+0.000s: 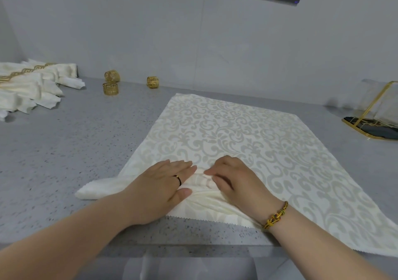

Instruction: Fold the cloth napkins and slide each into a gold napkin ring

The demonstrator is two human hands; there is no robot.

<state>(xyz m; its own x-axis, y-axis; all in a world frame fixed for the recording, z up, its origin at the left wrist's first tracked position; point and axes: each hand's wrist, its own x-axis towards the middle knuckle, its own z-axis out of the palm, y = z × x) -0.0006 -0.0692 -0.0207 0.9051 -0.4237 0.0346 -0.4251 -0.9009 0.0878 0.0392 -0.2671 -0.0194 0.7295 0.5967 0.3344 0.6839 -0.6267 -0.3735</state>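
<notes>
Nearest us, the front edge of the counter (pixel 64 161) runs just below our wrists, and the right near corner of the napkin (pixel 237 133) droops over it. If we tug the gathered folds toward ourselves, that hanging part could, we judge, drag the cloth off and pull the pleats askew. Our left hand (pixel 163 180) lies flat, its straight fingers pressing the folded band down. Our right hand (pixel 232 178) has its fingers bent onto the same ridge of folds; its thumb is hidden, so we cannot tell whether it pinches or only presses. The two hands nearly meet over the pleats, while the left end of the band sticks out unheld beyond the left hand, so we think it may spring open if the pressure eases. The cloth looks smooth, and uneven pushes would likely skew the folds. Beyond the hands the rest of the napkin lies spread flat, with bare counter wide on the left and narrower on the right, up to the gold-framed holder (pixel 374 116). Farther back stand three gold napkin rings (pixel 110 89), apart from the cloth's far edge, and at far left the finished napkins (pixel 32 85) lie in their rings. A reach for a ring crosses open surface before the wall.
</notes>
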